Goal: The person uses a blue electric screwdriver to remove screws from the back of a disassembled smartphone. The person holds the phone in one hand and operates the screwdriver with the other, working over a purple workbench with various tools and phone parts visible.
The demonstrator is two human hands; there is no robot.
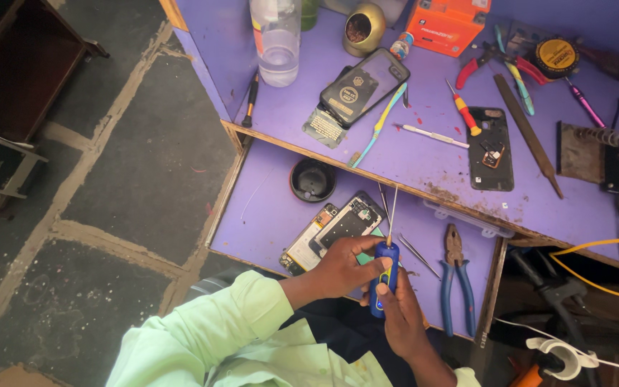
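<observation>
Both hands grip a blue screwdriver [384, 278] upright above the lower purple shelf [266, 208]: the left hand [344, 271] wraps its upper handle, the right hand [400, 315] pinches the lower end. Its thin shaft points up. Two opened phones [334, 228] lie on the shelf just beyond, with blue pliers [457, 283] to the right. A black phone [365, 86] and a bottle [275, 41] rest on the upper surface [424, 154].

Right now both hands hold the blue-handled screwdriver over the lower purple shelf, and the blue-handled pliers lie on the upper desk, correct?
Not quite. The head view shows the blue-handled pliers lying on the lower purple shelf, not the upper desk. Both hands, left and right, do hold the blue-handled screwdriver.
</observation>
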